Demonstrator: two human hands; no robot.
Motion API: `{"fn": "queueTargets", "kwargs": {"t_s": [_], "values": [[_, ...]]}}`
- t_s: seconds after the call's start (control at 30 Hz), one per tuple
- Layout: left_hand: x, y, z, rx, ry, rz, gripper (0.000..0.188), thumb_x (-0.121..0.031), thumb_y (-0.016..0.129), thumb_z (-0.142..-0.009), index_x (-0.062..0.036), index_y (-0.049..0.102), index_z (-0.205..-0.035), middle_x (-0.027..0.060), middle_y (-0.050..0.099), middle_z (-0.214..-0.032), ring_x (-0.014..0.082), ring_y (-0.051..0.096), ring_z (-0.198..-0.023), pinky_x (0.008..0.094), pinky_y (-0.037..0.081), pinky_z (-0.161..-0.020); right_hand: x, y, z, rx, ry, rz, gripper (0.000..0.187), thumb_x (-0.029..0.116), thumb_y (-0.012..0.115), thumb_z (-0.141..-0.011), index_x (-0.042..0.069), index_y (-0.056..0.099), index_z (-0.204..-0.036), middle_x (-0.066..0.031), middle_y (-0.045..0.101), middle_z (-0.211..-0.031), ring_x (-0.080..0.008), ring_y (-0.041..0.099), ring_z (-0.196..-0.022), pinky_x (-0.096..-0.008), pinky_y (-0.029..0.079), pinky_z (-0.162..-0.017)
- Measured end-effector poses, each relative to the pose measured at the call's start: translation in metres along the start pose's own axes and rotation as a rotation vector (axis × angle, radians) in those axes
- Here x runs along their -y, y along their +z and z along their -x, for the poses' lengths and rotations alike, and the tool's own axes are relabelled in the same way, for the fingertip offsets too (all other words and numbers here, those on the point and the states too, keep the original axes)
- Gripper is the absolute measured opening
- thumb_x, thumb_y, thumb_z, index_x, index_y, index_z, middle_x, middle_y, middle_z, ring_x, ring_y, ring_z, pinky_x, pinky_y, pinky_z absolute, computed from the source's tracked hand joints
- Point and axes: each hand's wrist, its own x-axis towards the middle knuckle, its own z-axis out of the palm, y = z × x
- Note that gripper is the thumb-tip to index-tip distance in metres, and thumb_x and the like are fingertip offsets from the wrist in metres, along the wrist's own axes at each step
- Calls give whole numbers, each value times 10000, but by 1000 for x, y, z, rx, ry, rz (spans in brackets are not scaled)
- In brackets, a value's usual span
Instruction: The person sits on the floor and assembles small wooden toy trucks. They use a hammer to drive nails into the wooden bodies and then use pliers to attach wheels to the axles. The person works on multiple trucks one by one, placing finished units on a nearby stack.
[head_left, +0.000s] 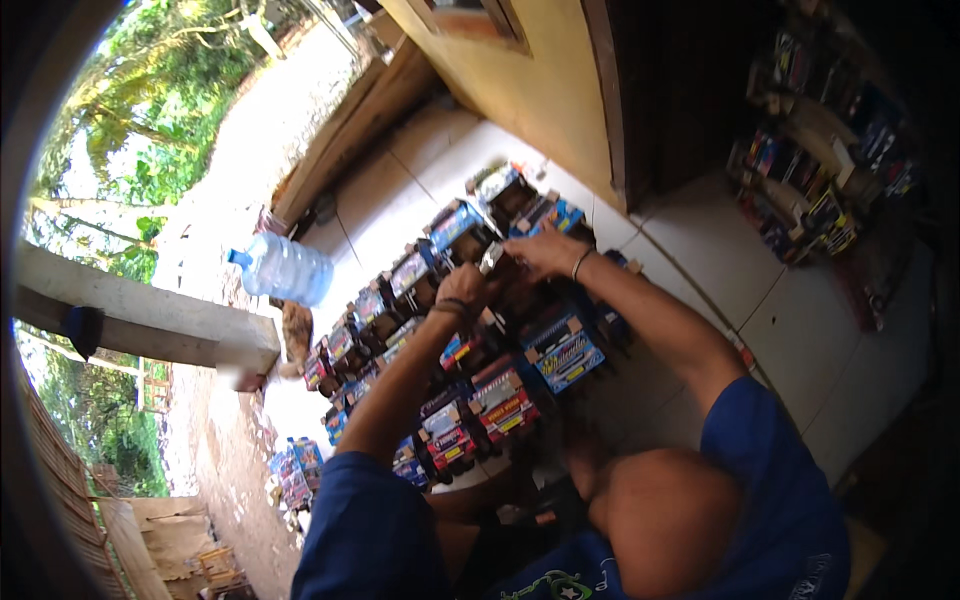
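Rows of small model trucks stand on the tiled floor in front of me, with colourful printed panels; a blue one [562, 352] and a red one [506, 400] are nearest. My left hand [462, 287] is closed, with a small shiny silvery piece [491, 258] at its fingertips; its kind is unclear. Just right of it, my right hand [545, 255] has bent fingers over the trucks, beside a blue-topped truck [546, 215]. What its fingers grip is hidden. Both arms stretch forward over the rows.
A clear blue water jug [288, 270] lies on its side at the left, near an orange-brown cat [296, 335]. A concrete post [150, 318] crosses the left side. More model trucks [800, 185] stand in shadow at right. A yellow wall [530, 85] rises behind. My bent knee [665, 520] is close below.
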Motion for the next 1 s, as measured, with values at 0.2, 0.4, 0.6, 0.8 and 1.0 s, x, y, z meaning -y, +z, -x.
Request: {"fn": "queueTargets", "kwargs": {"t_s": [0.2, 0.4, 0.6, 0.8, 1.0], "values": [[-3, -43, 9, 158, 87, -47, 688, -653, 650, -803, -6, 712, -1025, 287, 701, -959, 424, 687, -936, 479, 542, -845, 14, -42, 15, 97, 53, 191, 1251, 623, 854, -569, 178, 242, -1565, -65, 478, -1498, -281, 521, -1318, -665, 249, -1099], [15, -90, 43, 30, 126, 66, 631, -609, 672, -785, -8, 720, -972, 213, 722, -886, 346, 703, -836, 441, 547, -774, 31, -137, 84, 132, 135, 281, 1096, 651, 825, -572, 144, 434, -1462, -122, 637, -1279, -304, 605, -1194, -597, 328, -1044], [26, -100, 78, 25, 135, 137, 554, -538, 626, -854, 2, 738, -903, 155, 735, -830, 279, 712, -756, 418, 549, -726, 89, -246, 137, 263, 291, 507, 865, 621, 802, -652, 126, 595, -1331, -152, 695, -1157, -346, 619, -1165, -624, 333, -1030], [21, -86, 88, -54, 230, 91, 736, -683, 561, -856, 10, 701, -1059, 243, 716, -984, 375, 698, -945, 474, 532, -853, 125, -287, 163, 275, 312, 587, 774, 586, 804, -677, 138, 627, -1282, -136, 706, -1137, -329, 631, -1154, -634, 331, -1031], [26, -84, 94, -173, 318, 69, 608, -617, 565, -905, -34, 698, -1017, 265, 701, -913, 411, 686, -905, 497, 528, -815, 102, -263, 173, 336, 359, 594, 760, 542, 822, -681, 205, 599, -1325, -114, 694, -1182, -321, 612, -1194, -673, 325, -1038]]}}
